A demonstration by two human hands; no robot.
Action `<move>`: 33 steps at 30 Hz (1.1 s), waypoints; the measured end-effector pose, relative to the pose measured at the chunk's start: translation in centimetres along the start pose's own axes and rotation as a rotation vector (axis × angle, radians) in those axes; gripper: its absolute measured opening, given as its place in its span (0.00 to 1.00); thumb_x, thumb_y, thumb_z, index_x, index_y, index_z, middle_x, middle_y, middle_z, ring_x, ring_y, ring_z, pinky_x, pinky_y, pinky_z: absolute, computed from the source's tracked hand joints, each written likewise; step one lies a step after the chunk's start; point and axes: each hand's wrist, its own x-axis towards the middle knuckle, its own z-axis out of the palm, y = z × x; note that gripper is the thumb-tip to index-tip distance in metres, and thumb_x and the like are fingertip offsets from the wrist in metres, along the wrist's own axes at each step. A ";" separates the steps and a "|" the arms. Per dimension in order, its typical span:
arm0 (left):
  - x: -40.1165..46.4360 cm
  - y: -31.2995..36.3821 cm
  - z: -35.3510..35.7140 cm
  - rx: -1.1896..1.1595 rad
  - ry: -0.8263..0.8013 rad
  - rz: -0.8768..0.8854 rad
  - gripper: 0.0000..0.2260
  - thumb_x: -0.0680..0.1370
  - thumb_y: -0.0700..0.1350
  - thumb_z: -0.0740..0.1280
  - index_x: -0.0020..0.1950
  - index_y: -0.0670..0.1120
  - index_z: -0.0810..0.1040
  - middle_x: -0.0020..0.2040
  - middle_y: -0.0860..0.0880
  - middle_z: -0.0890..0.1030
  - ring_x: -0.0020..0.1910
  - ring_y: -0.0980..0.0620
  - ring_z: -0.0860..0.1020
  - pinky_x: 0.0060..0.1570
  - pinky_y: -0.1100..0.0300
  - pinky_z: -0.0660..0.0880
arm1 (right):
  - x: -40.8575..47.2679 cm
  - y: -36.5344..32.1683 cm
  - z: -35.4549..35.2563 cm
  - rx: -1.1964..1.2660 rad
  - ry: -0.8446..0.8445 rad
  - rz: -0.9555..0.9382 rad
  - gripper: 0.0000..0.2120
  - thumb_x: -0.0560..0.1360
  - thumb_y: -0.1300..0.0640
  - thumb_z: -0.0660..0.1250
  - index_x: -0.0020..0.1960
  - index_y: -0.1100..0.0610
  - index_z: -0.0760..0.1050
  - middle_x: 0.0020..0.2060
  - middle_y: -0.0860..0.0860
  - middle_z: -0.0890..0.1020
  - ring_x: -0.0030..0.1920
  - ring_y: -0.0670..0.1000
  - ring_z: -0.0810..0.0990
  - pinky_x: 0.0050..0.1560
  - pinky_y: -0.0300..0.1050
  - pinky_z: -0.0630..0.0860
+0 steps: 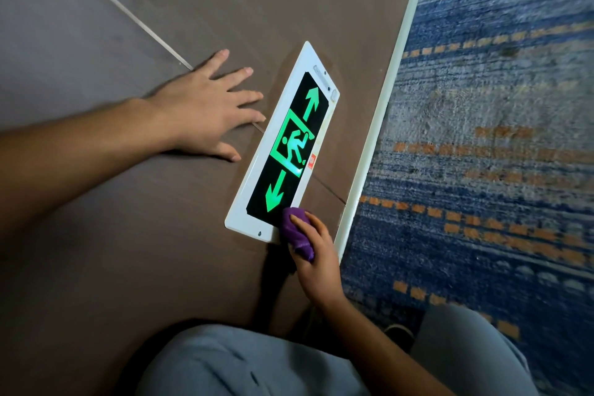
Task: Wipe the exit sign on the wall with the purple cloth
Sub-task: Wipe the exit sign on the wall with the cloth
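The right hand's (pixel 316 262) fingers (pixel 300 223) are curled around a bunched purple cloth (pixel 295 233), pressing it on the sign's (pixel 289 145) near corner. The left hand (pixel 205 106) lies flat on the brown wall (pixel 160 235) with fingers spread, holding nothing, fingertips just beside the sign's white frame. Blue patterned carpet (pixel 482 138) lies beyond the skirting (pixel 379 116).
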 end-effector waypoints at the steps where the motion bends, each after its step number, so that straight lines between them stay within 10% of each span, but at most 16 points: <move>1: 0.0 -0.1 0.0 -0.015 -0.007 0.010 0.40 0.73 0.77 0.47 0.81 0.61 0.53 0.84 0.52 0.55 0.83 0.42 0.48 0.78 0.33 0.44 | -0.2 0.2 -0.3 0.003 -0.027 0.000 0.30 0.74 0.66 0.72 0.73 0.46 0.75 0.74 0.49 0.72 0.74 0.51 0.71 0.76 0.50 0.67; 11: -0.1 -0.2 0.1 -0.016 -0.024 0.035 0.41 0.72 0.78 0.46 0.81 0.61 0.51 0.84 0.52 0.53 0.83 0.42 0.46 0.77 0.33 0.45 | 5.9 -1.3 -4.1 0.119 0.172 0.060 0.25 0.77 0.63 0.72 0.73 0.51 0.74 0.68 0.50 0.79 0.68 0.49 0.77 0.73 0.53 0.72; 33: 0.0 -0.3 -0.5 -0.062 -0.083 0.048 0.41 0.72 0.78 0.52 0.81 0.62 0.51 0.84 0.53 0.52 0.83 0.42 0.44 0.77 0.33 0.41 | -0.6 -0.1 -0.8 -0.034 -0.046 -0.063 0.28 0.72 0.64 0.72 0.70 0.48 0.78 0.75 0.50 0.73 0.75 0.53 0.72 0.75 0.55 0.69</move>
